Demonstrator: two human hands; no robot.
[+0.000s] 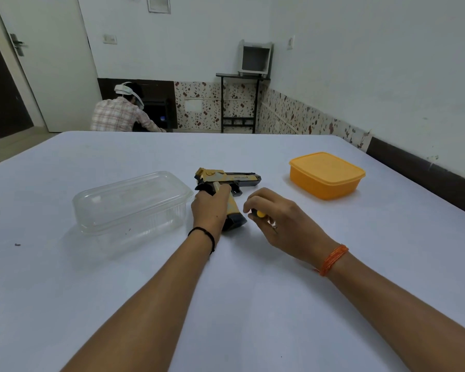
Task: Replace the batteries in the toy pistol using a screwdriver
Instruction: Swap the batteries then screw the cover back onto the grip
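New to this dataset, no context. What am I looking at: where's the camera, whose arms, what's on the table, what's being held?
There is no robot here. One wide-angle camera sits on a person's head and looks forward and down, so the two bare arms reaching in from the bottom are that person's own.

The left hand grips the grip of a yellow and black toy pistol that lies on the white table. The right hand is curled round a screwdriver; only its yellow handle shows, the tip is hidden.

Left of the pistol stands a clear plastic box with its lid on. To the right stands an orange box, also lidded. No batteries are visible.

Behind the table another person sits facing away, wearing a headset.
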